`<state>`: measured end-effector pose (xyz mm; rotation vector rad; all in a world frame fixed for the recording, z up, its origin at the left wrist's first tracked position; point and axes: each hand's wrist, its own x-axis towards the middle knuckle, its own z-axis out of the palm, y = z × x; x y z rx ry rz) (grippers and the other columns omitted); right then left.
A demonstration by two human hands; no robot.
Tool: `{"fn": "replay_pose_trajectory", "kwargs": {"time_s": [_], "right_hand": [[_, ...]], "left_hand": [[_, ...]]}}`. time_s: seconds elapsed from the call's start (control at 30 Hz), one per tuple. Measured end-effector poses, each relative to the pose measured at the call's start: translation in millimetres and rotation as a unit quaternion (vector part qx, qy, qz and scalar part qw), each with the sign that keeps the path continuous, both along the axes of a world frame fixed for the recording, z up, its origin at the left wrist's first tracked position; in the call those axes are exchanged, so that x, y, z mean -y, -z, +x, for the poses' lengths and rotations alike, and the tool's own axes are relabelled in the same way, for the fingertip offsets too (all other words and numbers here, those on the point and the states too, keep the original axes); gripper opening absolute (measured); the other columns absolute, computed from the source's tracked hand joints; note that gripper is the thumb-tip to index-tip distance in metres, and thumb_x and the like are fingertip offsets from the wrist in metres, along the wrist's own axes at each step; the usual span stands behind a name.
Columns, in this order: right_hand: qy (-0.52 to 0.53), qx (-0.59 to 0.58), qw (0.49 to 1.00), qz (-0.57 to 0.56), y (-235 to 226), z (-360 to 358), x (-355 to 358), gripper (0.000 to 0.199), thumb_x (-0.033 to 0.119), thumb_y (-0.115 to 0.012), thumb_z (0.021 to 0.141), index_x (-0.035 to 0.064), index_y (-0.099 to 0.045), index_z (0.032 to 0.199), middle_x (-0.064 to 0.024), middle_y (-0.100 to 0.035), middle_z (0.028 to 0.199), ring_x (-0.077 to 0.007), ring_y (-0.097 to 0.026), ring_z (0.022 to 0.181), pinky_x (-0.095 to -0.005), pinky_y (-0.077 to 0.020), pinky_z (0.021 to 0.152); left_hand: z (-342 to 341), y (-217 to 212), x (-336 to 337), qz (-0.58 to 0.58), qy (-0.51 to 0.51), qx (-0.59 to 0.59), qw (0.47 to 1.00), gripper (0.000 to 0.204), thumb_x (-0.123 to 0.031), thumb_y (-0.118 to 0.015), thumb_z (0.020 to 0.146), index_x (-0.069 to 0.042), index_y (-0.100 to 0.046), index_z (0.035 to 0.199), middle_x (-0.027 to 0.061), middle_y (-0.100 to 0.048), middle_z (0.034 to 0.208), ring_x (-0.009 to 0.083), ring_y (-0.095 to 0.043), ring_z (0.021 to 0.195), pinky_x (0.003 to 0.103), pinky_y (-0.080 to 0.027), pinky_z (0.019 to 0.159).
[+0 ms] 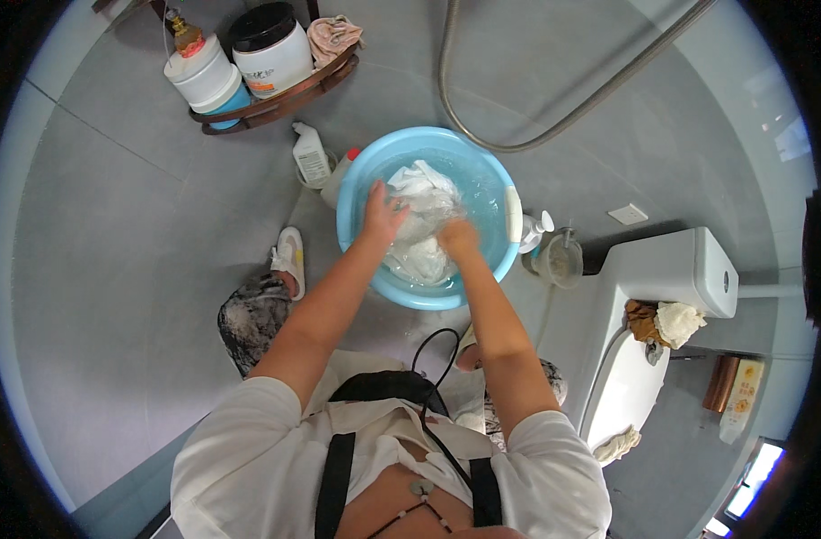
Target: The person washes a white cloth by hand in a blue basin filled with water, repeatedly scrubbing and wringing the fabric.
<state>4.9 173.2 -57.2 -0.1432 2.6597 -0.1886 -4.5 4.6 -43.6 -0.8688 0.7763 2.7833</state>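
Note:
A light blue round basin (357,171) holds water and a bunched white cloth (423,180), partly under the surface. At the cloth's left side is my left hand (383,216), its fingers apart and none wrapped round the fabric. Over on the right side, my right hand (458,237) is curled like a fist against the wet cloth, somewhat blurred, its fingertips hidden. Both forearms reach forward over the near rim.
Left of the basin stand a white bottle (311,154) and a red-capped jug (339,177). A pump bottle (534,232) and a clear tub (560,260) are at right, near a white toilet (628,386). A hose (554,130) loops behind; a corner shelf (285,103) carries tubs.

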Motion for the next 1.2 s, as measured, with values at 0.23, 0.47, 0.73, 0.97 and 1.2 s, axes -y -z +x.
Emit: {"fn": "replay_pose_trajectory", "kwargs": {"time_s": [0.23, 0.47, 0.73, 0.97, 1.2], "right_hand": [[0.431, 0.075, 0.690, -0.577, 23.5, -19.9, -4.6, 0.049, 0.007, -0.053, 0.073, 0.0068, -0.042, 0.121, -0.0125, -0.056, 0.104, -0.0241, -0.053, 0.097, -0.0341, -0.0431, 0.083], [0.112, -0.071, 0.799, -0.587, -111.3, 35.1, 40.6, 0.033, 0.004, -0.058, 0.070, 0.0061, -0.055, 0.103, -0.0076, -0.058, 0.095, -0.0155, -0.053, 0.087, -0.0276, -0.0433, 0.076], [0.116, -0.256, 0.853, -0.439, -82.5, 49.5, 63.0, 0.023, 0.025, -0.055, 0.080, 0.0049, -0.056, 0.091, -0.0183, -0.060, 0.081, -0.0350, -0.058, 0.074, -0.0394, -0.0452, 0.068], [0.201, -0.350, 0.874, -0.269, -65.8, 10.0, 49.8, 0.029, 0.030, -0.040, 0.086, 0.0050, -0.055, 0.083, -0.0204, -0.059, 0.075, -0.0387, -0.056, 0.068, -0.0469, -0.0428, 0.059], [0.144, -0.318, 0.914, -0.205, -50.4, -5.5, -10.2, 0.029, 0.031, -0.045, 0.085, 0.0046, -0.054, 0.091, -0.0200, -0.058, 0.072, -0.0376, -0.056, 0.068, -0.0452, -0.0426, 0.061]], "left_hand": [[-5.4, 16.5, -0.6, 0.086, 0.091, 0.048, 0.991, 0.062, -0.041, -0.048, 0.083, -0.004, -0.028, 0.128, 0.0125, -0.029, 0.133, 0.0299, -0.032, 0.120, 0.049, -0.028, 0.097], [-1.2, -22.4, -8.8, 0.138, 0.180, -0.088, 0.970, 0.058, -0.047, -0.044, 0.082, -0.005, -0.037, 0.123, 0.0131, -0.043, 0.120, 0.0281, -0.044, 0.108, 0.043, -0.036, 0.092], [4.5, -27.8, -22.4, 0.118, 0.173, -0.045, 0.977, 0.036, -0.044, -0.047, 0.082, -0.010, -0.053, 0.093, 0.0044, -0.053, 0.079, 0.0181, -0.053, 0.072, 0.032, -0.045, 0.065], [-5.8, 12.1, -50.2, 0.092, 0.130, -0.020, 0.987, 0.032, -0.027, -0.037, 0.088, -0.002, -0.051, 0.101, 0.0112, -0.056, 0.097, 0.0225, -0.056, 0.086, 0.034, -0.045, 0.077], [-16.5, 10.0, -12.3, -0.065, 0.100, -0.012, 0.993, 0.030, -0.020, -0.046, 0.086, -0.002, -0.047, 0.111, 0.0119, -0.054, 0.105, 0.0235, -0.054, 0.093, 0.036, -0.042, 0.087]]}}
